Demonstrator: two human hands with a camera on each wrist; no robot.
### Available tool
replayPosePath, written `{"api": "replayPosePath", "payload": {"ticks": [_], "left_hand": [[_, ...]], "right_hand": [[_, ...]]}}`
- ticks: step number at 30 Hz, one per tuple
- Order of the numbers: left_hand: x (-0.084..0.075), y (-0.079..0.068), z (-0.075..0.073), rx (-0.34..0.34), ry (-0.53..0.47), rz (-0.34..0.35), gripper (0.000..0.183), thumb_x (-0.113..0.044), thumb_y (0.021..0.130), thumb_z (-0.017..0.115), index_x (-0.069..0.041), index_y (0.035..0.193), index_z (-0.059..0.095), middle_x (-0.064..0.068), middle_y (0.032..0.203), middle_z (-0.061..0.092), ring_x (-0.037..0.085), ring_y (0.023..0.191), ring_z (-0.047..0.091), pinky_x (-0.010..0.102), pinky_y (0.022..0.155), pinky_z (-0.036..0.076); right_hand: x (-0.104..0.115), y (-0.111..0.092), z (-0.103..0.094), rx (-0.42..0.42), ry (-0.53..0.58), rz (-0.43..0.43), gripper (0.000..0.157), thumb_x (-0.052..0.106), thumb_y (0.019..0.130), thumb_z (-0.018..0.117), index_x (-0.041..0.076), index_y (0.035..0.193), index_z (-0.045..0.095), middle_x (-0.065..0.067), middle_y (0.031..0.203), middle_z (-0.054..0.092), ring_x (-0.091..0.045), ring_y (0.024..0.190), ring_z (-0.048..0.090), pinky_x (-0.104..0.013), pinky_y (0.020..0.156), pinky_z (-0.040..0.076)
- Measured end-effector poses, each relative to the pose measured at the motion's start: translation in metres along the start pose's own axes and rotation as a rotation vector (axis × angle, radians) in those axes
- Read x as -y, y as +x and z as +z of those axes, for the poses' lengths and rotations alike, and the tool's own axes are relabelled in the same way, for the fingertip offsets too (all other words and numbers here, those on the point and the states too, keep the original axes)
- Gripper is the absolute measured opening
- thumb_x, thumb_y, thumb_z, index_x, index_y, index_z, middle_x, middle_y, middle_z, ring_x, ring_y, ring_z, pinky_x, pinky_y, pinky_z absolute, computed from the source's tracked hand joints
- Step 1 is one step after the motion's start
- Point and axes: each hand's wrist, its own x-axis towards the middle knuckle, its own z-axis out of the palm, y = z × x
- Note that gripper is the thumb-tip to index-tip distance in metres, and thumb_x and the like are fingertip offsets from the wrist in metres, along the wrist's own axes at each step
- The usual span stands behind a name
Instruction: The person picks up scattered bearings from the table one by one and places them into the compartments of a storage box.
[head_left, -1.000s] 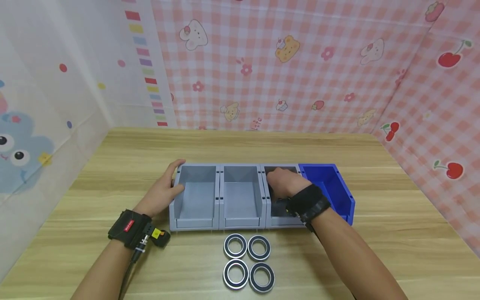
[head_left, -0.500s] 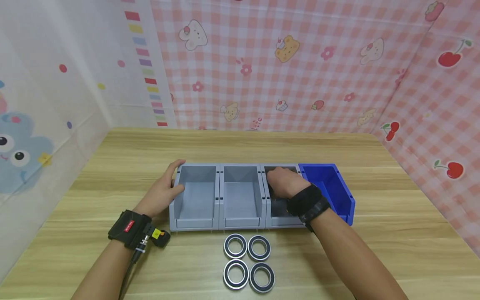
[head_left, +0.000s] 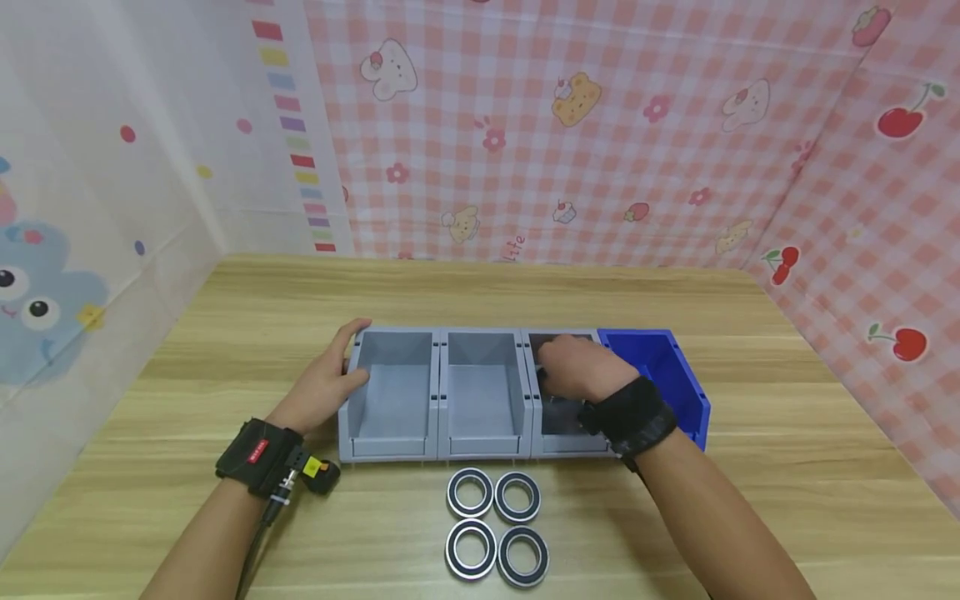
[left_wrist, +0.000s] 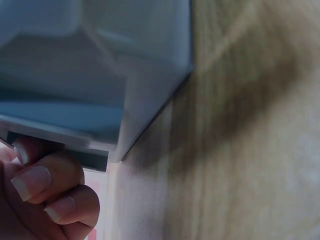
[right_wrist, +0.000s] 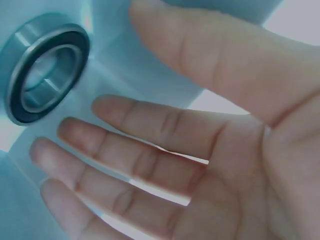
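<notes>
My left hand grips the left side of the leftmost grey bin, its thumb on the side rim. In the left wrist view, curled fingers lie against that bin's edge. My right hand reaches into the third bin, whose inside looks dark in the head view. Up close in the right wrist view, the fingers are stretched out and spread, with the thumb apart. A ball bearing rests in the bin beyond the fingertips, not touching them. From the head, the right fingertips are hidden.
Several bearings lie grouped on the wooden table in front of the bins. A second grey bin and a blue bin complete the row. Patterned cloth hangs behind and at both sides.
My right hand and wrist have shifted slightly to the right within the third bin. The left hand, the bins and the bearings on the table stay in place.
</notes>
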Motion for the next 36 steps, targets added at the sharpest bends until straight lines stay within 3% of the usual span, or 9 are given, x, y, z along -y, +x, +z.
{"api": "replayPosePath", "payload": {"ticks": [6, 11, 17, 25, 30, 36], "left_hand": [[0.000, 0.001, -0.001, 0.004, 0.005, 0.017, 0.070, -0.007, 0.091, 0.047, -0.022, 0.152, 0.015, 0.001, 0.062, 0.034, 0.018, 0.053, 0.036, 0.031, 0.051, 0.031], [0.000, 0.001, -0.001, 0.004, 0.005, 0.014, 0.070, -0.008, 0.091, 0.047, -0.022, 0.152, 0.016, 0.001, 0.062, 0.034, 0.017, 0.053, 0.036, 0.031, 0.051, 0.031], [-0.002, -0.001, -0.002, 0.005, -0.005, 0.009, 0.071, -0.007, 0.091, 0.048, -0.023, 0.152, 0.015, 0.001, 0.062, 0.034, 0.018, 0.053, 0.036, 0.031, 0.051, 0.031], [-0.004, -0.002, -0.003, 0.010, -0.015, 0.006, 0.072, -0.006, 0.091, 0.048, -0.023, 0.152, 0.014, 0.001, 0.062, 0.033, 0.017, 0.053, 0.035, 0.031, 0.050, 0.030], [-0.004, -0.001, -0.003, 0.004, -0.013, 0.009, 0.071, -0.007, 0.091, 0.048, -0.023, 0.152, 0.015, 0.001, 0.062, 0.034, 0.018, 0.053, 0.036, 0.031, 0.051, 0.031], [-0.003, -0.001, -0.001, 0.002, -0.010, 0.005, 0.072, -0.007, 0.091, 0.049, -0.023, 0.152, 0.015, 0.001, 0.061, 0.034, 0.017, 0.053, 0.036, 0.031, 0.050, 0.031]], "right_hand": [[0.003, -0.012, -0.005, 0.011, 0.034, -0.011, 0.012, 0.016, 0.090, 0.063, 0.008, 0.081, 0.062, -0.003, 0.073, 0.051, -0.018, 0.061, 0.051, -0.030, 0.055, 0.040], [0.005, -0.024, -0.008, -0.012, 0.041, -0.020, 0.012, 0.020, 0.090, 0.064, 0.008, 0.092, 0.065, -0.003, 0.080, 0.054, -0.019, 0.070, 0.052, -0.032, 0.061, 0.043], [0.011, -0.038, -0.011, -0.036, 0.050, -0.060, 0.029, 0.023, 0.087, 0.069, 0.005, 0.110, 0.066, -0.002, 0.088, 0.061, -0.016, 0.076, 0.057, -0.033, 0.068, 0.050], [0.025, -0.057, -0.014, -0.073, 0.005, -0.128, 0.020, 0.023, 0.087, 0.071, 0.010, 0.102, 0.070, -0.001, 0.092, 0.063, -0.013, 0.077, 0.057, -0.029, 0.068, 0.051], [0.038, -0.069, -0.009, -0.094, -0.029, -0.211, 0.025, 0.025, 0.085, 0.073, 0.011, 0.104, 0.068, -0.002, 0.095, 0.064, -0.012, 0.077, 0.057, -0.030, 0.071, 0.050], [0.047, -0.079, 0.011, -0.101, -0.037, -0.366, 0.038, 0.028, 0.083, 0.074, 0.012, 0.115, 0.065, -0.002, 0.106, 0.063, -0.012, 0.085, 0.059, -0.029, 0.075, 0.050]]}}
